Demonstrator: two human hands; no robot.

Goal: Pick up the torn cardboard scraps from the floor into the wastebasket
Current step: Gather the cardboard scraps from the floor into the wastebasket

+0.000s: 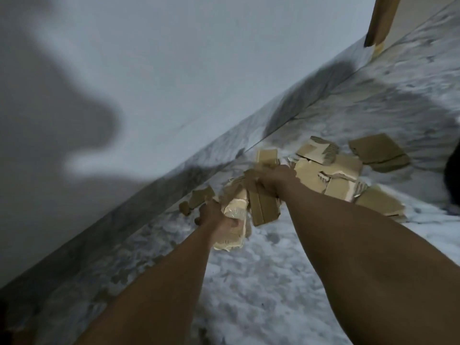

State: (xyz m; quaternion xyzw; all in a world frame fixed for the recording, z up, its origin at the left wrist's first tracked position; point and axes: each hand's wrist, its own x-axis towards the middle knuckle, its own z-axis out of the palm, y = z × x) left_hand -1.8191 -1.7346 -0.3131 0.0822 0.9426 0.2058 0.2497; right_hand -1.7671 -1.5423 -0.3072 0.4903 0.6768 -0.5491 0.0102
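Note:
Torn brown cardboard scraps lie in a loose pile on the grey marbled floor, close to the wall. My left hand grips a bundle of pale scraps with clear tape. My right hand grips a folded brown cardboard piece just above the pile's left end. A few small scraps lie by the skirting beyond my left hand. No wastebasket shows in the head view.
A pale wall with a marbled skirting runs diagonally on the left. A brown cardboard piece leans at the top right. A dark object sits at the right edge.

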